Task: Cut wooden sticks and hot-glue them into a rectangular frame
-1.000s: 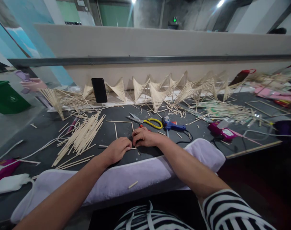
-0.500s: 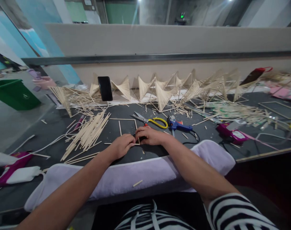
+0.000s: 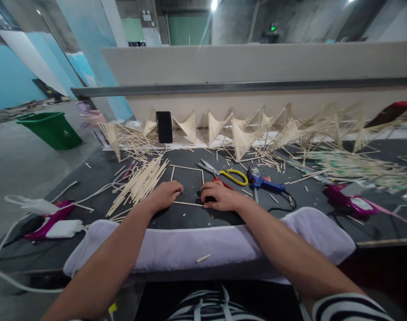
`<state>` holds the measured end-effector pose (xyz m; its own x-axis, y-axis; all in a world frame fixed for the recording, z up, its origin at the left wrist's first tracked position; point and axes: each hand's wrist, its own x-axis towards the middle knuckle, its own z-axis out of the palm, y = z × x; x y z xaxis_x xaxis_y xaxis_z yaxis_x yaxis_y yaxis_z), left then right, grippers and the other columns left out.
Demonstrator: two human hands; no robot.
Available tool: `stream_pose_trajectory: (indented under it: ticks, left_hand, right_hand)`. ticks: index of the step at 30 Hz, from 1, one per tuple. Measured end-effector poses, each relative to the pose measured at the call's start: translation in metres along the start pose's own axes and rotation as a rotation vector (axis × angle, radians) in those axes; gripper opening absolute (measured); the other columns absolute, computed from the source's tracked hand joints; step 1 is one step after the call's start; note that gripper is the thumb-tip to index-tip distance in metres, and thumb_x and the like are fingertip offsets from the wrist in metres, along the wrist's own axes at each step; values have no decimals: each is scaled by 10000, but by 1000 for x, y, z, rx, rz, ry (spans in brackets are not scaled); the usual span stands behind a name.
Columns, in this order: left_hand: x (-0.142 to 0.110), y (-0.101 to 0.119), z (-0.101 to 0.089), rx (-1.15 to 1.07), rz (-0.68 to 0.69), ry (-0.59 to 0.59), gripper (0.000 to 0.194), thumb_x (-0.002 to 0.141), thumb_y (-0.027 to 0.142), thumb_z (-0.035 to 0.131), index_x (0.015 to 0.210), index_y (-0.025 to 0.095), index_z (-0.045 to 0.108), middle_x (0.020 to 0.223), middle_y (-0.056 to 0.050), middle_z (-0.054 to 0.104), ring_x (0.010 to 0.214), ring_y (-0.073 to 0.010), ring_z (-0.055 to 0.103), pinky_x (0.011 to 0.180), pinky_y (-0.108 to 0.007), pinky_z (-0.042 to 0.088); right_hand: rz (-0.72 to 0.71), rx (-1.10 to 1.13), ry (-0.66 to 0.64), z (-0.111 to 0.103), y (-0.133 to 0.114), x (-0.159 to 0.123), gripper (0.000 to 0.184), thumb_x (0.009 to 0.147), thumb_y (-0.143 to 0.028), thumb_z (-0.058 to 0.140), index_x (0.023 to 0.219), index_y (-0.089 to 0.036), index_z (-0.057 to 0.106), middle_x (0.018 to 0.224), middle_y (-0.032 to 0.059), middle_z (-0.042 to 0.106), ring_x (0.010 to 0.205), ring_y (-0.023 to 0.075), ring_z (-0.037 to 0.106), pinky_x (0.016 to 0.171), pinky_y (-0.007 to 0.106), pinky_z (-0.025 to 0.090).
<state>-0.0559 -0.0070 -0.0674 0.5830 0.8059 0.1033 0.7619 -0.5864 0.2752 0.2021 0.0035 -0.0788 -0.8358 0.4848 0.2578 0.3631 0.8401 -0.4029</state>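
Four thin wooden sticks lie as a square frame (image 3: pixel 189 203) on the dark tabletop. My left hand (image 3: pixel 165 195) is at the frame's left side, its fingers pinched together on the left stick near the lower corner. At the opposite side my right hand (image 3: pixel 220 196) curls with thumb and fingers round the lower end of the right stick (image 3: pixel 202 177). The fingers partly hide both lower corners. Just beyond my right hand lie scissors (image 3: pixel 237 175) with yellow and red handles, blades apart. A blue glue gun (image 3: pixel 265 182) rests to their right.
A heap of loose sticks (image 3: pixel 139 183) lies left of the frame. Twisted stick models (image 3: pixel 243 136) and a black phone (image 3: pixel 164 127) stand along the back. Magenta power strips (image 3: pixel 350 200) with cables flank the work. A lilac towel (image 3: pixel 203 243) covers the front edge.
My left hand has moved left, away from my right hand, to the frame's left side. The left and lower sticks now meet in a square. The camera view has shifted left.
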Motion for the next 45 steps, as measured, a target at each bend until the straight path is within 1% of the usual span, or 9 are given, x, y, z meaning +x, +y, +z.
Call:
stream_pose_trajectory:
  ticks: [8,13,18,23,26,31,35,38,45]
  left_hand:
    - [-26,-47,-36,222,-361,-119,101,742,256,467,785,216,550,821,-32,619,782,-186,559,673,-272,390]
    - [-29,-50,-39,270,-488,-116,147,748,288,455,777,205,573,830,-54,637,786,-199,571,650,-276,388]
    - [-5,-38,-31,292,-389,-26,235,801,313,402,824,200,607,874,-71,640,845,-213,573,729,-301,399]
    - [48,-25,-23,275,-220,33,222,789,256,441,918,184,607,971,-87,607,923,-215,553,798,-310,403]
    - [79,-26,-14,299,-203,4,281,779,208,458,1035,170,569,1075,-108,559,944,-216,550,789,-311,411]
    - [105,-39,-1,292,-145,-40,228,797,183,428,976,198,568,1028,-78,550,890,-185,559,752,-285,413]
    - [110,-49,3,269,-89,-12,225,805,177,411,982,199,548,1029,-70,542,932,-186,545,792,-289,409]
    - [112,-54,6,234,-85,52,320,806,174,415,1115,203,496,1165,-74,492,1024,-181,512,852,-285,396]
    - [116,-58,10,256,-112,68,227,811,166,388,920,208,582,982,-55,567,920,-168,544,806,-271,395]
  right_hand:
    - [-6,-16,1,-1,0,1,118,795,-266,561,851,-193,635,993,58,573,969,159,507,870,334,308]
    - [-13,-25,17,0,0,1,121,808,-215,525,843,-188,637,983,61,581,937,149,514,865,323,302]
    - [-29,-33,42,2,3,0,103,791,-190,539,822,-198,638,955,38,588,922,141,519,866,318,285]
    - [-21,-61,46,1,0,1,95,784,-194,554,824,-199,641,979,47,589,916,147,522,861,326,278]
    - [-17,-60,38,0,-2,1,91,791,-200,550,819,-193,637,961,47,595,913,149,522,852,324,285]
    - [-22,-20,76,-5,2,0,119,805,-242,545,885,-207,625,1019,47,582,977,154,510,858,321,301]
    - [296,-132,299,-9,23,-3,194,813,-212,505,973,-196,613,1066,85,564,1018,194,483,857,350,328]
    - [574,-273,347,-8,41,-6,269,796,-246,524,1051,-206,598,1094,98,558,1024,239,470,839,387,349]
    - [643,-357,338,-6,54,-8,318,818,-365,500,1073,-212,612,1096,103,559,1014,213,491,877,342,363]
